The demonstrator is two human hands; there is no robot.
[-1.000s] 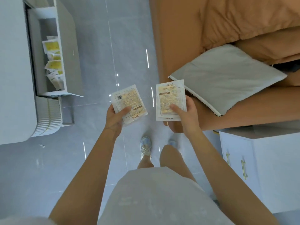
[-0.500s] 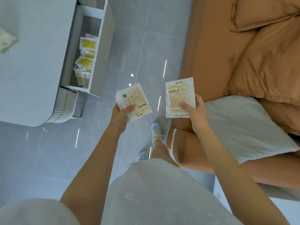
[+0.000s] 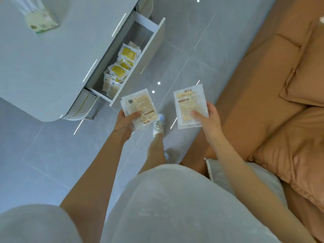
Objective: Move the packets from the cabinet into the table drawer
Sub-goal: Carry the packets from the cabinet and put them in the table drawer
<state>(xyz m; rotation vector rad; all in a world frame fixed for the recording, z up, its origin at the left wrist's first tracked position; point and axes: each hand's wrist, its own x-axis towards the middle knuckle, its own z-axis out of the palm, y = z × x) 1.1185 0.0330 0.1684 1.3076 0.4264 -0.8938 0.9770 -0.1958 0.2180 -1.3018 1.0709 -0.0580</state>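
My left hand (image 3: 125,124) grips a small stack of white-and-yellow packets (image 3: 139,104), thumb on top. My right hand (image 3: 209,118) holds another packet (image 3: 189,102) flat, thumb pressed on its face. Both hands are above the grey floor, just right of the open table drawer (image 3: 155,41). Inside the drawer lie several yellow-and-white packets (image 3: 121,67). The drawer's near corner is a short way up and left of my left hand's packets. The cabinet is out of view.
The white table (image 3: 52,67) with a rounded corner fills the upper left; a green-and-white tissue pack (image 3: 41,21) lies on it. An orange sofa (image 3: 263,85) with cushions runs along the right. A white pillow (image 3: 245,178) rests beside my right arm.
The view has swung left and closer to the table; the drawer now sits nearer my hands. Both hands still hold their packets, now close to the drawer's near corner.
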